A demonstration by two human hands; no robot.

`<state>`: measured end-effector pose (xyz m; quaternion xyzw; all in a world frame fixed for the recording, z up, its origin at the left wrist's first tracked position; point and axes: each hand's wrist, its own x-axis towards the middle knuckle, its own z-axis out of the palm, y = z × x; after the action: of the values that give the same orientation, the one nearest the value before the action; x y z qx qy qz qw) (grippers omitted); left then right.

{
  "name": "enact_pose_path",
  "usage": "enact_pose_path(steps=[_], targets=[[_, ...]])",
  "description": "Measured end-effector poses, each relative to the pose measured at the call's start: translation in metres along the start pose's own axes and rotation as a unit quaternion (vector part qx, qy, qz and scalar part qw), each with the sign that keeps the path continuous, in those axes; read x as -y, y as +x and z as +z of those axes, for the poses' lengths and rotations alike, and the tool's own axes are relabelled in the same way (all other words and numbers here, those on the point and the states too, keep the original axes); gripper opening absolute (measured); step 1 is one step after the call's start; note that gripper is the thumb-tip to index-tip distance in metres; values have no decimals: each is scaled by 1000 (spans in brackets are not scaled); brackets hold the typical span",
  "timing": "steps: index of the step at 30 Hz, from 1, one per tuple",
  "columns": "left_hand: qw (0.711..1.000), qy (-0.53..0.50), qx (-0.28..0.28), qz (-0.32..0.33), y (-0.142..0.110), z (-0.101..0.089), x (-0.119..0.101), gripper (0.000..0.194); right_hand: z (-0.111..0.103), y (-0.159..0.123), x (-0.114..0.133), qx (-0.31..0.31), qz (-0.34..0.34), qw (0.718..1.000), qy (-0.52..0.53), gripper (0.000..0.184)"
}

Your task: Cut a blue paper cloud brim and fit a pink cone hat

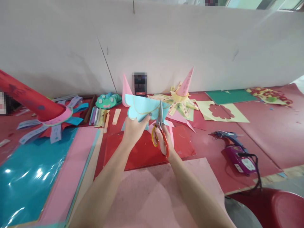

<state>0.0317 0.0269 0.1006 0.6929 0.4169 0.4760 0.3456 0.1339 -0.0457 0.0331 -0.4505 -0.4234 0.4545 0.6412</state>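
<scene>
My left hand (136,129) grips a folded sheet of light blue paper (140,106) by its lower edge, thumb on the near face. A drawn line runs along the sheet, and its lower left side has a rounded, scalloped outline. In my right hand (165,139) is a pair of scissors (163,142) with one red and one yellow handle loop. Their blades point upward across the right part of the blue paper. Below the hands lies a red sheet (142,152), with pink paper pieces (171,126) near the right wrist.
A hot glue gun (229,139) and a purple power strip (242,160) sit at right. Behind them lies yellow paper with a flower-shaped hole (237,116). A pink cone with yellow strips (186,84) stands by the wall. At left are a red paper cone (30,95) and blue sheets (35,177).
</scene>
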Motion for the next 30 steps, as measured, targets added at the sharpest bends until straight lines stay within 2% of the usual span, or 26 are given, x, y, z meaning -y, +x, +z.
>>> enact_pose_path(steps=[8, 15, 30], targets=[[999, 51, -20, 4, 1, -5, -1, 16, 1, 0, -1, -9, -6, 1000, 6, 29], [996, 79, -36, -20, 1, -5, -3, 18, 3, -3, 3, -16, 14, 1000, 1, 35], [996, 59, -47, -48, 1, -8, -4, 21, 5, -4, 5, -24, -4, 1000, -10, 33]])
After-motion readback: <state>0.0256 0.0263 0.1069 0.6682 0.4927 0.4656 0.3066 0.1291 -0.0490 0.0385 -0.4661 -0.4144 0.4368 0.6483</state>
